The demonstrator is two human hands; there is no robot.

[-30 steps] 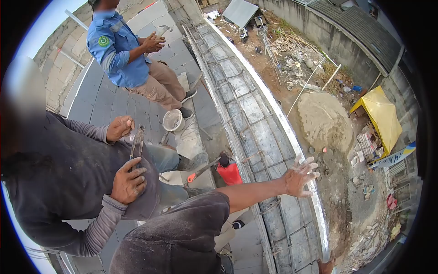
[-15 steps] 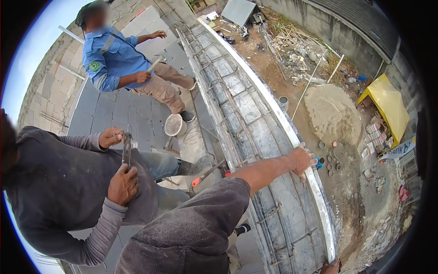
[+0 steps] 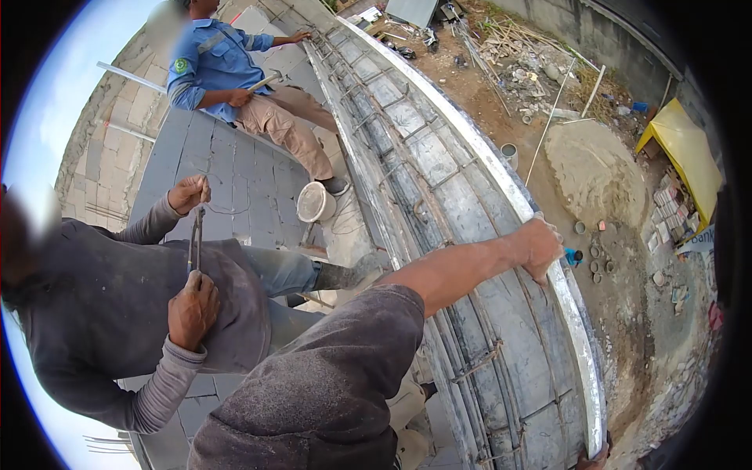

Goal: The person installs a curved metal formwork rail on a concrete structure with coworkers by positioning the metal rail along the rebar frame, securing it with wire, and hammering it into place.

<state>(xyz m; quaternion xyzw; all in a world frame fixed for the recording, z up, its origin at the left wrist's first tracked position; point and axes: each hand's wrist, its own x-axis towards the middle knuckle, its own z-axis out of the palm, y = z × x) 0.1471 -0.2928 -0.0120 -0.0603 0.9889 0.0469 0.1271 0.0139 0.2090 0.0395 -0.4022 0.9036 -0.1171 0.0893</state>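
My left hand [image 3: 539,249], at the end of a dark dusty sleeve, is closed over the white upper edge of a long formwork board [image 3: 576,345]. At the bottom edge of the view, my right hand [image 3: 593,459] is partly cut off; its visible fingers wrap the same board. Left of the board runs the formwork trough [image 3: 501,329], with a rebar cage [image 3: 415,176] inside it. Close by, a co-worker in a dark shirt holds pincers [image 3: 195,239] upright in one hand and a thin wire [image 3: 227,211] in the other.
A second co-worker in a blue shirt [image 3: 215,59] sits on grey blocks, holding a hammer [image 3: 265,81]. A white bucket [image 3: 316,203] stands near that person's foot. Beyond the board the ground drops far below, with a sand pile [image 3: 591,168] and a yellow tarp [image 3: 680,149].
My left hand stays on the board, its fingers now more tucked. The near co-worker's upper hand has lifted off the pincers with wire. The blue-shirted person's free hand now rests on the formwork.
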